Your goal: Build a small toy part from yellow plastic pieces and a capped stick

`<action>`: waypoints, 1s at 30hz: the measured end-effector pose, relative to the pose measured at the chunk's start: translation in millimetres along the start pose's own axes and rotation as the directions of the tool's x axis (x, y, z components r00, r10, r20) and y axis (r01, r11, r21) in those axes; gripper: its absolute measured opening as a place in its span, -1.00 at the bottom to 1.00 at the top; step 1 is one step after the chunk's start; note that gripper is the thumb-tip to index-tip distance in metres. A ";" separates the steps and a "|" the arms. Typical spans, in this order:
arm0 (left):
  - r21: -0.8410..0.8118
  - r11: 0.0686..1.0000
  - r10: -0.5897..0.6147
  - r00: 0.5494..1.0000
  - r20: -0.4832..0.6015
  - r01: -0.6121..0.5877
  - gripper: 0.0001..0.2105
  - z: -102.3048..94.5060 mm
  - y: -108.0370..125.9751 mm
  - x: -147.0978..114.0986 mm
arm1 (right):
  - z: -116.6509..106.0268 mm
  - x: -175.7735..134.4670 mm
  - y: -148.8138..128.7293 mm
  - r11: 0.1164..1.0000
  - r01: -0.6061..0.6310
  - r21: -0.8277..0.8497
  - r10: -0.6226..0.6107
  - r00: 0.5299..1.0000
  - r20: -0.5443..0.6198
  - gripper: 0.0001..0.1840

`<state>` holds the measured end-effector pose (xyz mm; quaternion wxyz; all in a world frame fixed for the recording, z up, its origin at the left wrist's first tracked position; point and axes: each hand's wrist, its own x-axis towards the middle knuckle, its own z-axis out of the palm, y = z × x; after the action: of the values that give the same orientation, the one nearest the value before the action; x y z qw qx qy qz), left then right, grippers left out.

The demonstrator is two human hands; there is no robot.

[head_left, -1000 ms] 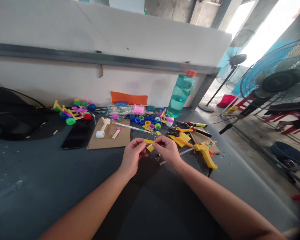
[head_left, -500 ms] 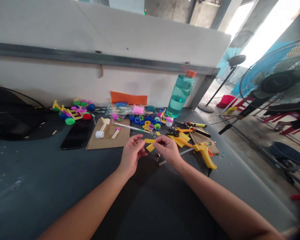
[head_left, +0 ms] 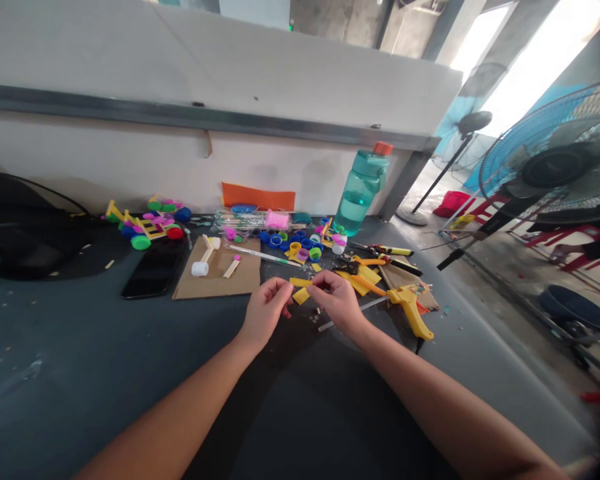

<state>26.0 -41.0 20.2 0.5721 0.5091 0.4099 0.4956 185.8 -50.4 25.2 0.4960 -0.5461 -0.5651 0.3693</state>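
A narrow yellow strip [head_left: 301,282], perhaps folded paper or foam, spans the gap between my two hands above the dark table. My left hand [head_left: 266,310] pinches its left end between thumb and fingers. The right end is in the closed fingertips of my right hand [head_left: 337,303]. Just below the strip lies a small yellow piece [head_left: 301,296]. To the left, a cardboard sheet [head_left: 185,283] carries sticks with white caps [head_left: 199,269] and a short pair of sticks [head_left: 232,267] with a pink tip.
Colored bottle caps [head_left: 295,245] cluster behind my hands. At right are a yellow glue gun [head_left: 409,308], pliers [head_left: 380,261] and a clear glue stick [head_left: 330,325]. A teal bottle [head_left: 356,193] stands at the back. A phone [head_left: 153,270] and assembled toys [head_left: 147,227] sit left.
My left hand's fingers have curled in closer together at the strip's left end. My right hand and the strip stay nearly where they were.
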 end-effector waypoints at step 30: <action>-0.183 0.976 -0.115 0.992 0.045 0.122 -0.83 6.8 -0.9 -3.1 | 2.0 0.4 3.7 0.997 0.033 0.064 -0.034 0.999 0.020 -0.84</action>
<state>32.2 -45.3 20.2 0.6523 0.4365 0.3819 0.4879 184.9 -49.3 21.2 0.5134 -0.5167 -0.5674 0.3841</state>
